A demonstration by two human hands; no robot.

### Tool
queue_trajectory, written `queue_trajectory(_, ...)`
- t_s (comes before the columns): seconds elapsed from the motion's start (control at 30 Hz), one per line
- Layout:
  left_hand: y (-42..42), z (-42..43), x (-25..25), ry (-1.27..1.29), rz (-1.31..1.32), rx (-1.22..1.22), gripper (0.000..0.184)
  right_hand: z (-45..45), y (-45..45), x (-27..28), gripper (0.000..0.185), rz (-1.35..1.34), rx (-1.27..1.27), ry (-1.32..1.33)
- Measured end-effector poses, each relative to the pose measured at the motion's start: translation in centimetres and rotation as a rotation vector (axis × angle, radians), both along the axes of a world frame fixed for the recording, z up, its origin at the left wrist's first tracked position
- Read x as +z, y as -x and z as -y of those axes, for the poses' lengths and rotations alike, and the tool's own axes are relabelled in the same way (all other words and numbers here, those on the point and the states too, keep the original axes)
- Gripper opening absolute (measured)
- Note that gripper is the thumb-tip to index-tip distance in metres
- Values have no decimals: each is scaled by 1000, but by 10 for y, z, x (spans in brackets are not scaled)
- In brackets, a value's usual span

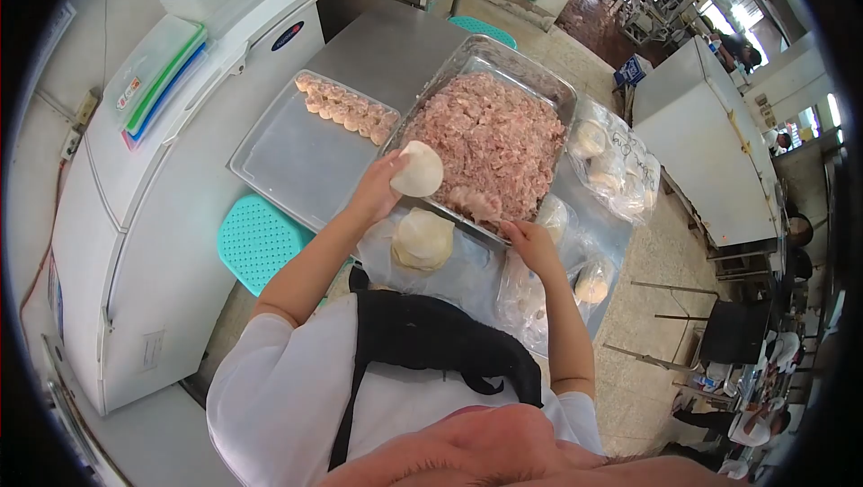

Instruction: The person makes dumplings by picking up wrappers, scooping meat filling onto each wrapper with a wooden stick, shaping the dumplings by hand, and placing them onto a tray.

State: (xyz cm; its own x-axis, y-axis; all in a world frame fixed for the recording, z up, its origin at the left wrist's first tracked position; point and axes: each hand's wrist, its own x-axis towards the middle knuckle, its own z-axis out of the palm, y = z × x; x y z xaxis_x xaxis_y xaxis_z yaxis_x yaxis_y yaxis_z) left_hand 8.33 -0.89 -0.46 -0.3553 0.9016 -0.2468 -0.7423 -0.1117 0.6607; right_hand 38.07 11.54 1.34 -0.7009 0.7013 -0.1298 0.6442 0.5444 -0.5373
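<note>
My left hand (375, 189) pinches a round, pale dough wrapper (418, 170) by its edge, beside the near left rim of a metal pan (568, 96). Ground raw meat (485, 128) fills most of that pan. At the pan's near edge, my right hand (530, 245) is closed, with a lump of meat just past its fingertips; any tool in it is too hidden to name. A stack of round wrappers (422, 240) lies on plastic below my left hand. Filled dumplings (346, 110) line the far edge of a translucent tray (297, 159) on the left.
Plastic bags of wrappers (616, 163) lie right of the pan, and more bagged wrappers (591, 287) sit nearer me. A white chest freezer (180, 208) flanks the table on the left. A turquoise stool (261, 240) stands between them. Other people are far off at right.
</note>
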Motion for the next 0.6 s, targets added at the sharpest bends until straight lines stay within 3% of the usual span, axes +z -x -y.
queue_trajectory(0.07, 6, -13, 9, -33, 9, 8, 41, -2, 9, 6, 39, -216, -122, 304)
queue_trajectory(0.13, 6, -27, 22, -67, 14, 6, 42, -3, 20, 22, 38, -297, -175, 351)
queue_trajectory(0.23, 1, -48, 32, -35, -184, 5, 38, 0, 44, 42, 35, -485, -283, 342)
queue_trajectory(0.3, 0, -62, 27, -16, 31, -130, 35, 0, 61, 45, 34, -587, -335, 280)
queue_trajectory(0.4, -18, -73, 63, -189, 247, -121, 43, -2, 84, 32, 31, -666, -318, 352)
queue_trajectory(0.47, -12, -78, 70, -298, 370, -121, 48, 4, 96, 24, 27, -514, -286, 172)
queue_trajectory(0.5, -5, -80, 71, -236, 415, -103, 52, 4, 94, 25, 27, -511, -292, 166)
queue_trajectory(0.57, 9, -81, 70, -181, 459, -89, 57, 7, 87, 33, 22, -495, -61, -264)
queue_trajectory(0.6, 16, -79, 65, -150, 463, -42, 57, 13, 82, 39, 22, -493, -64, -268)
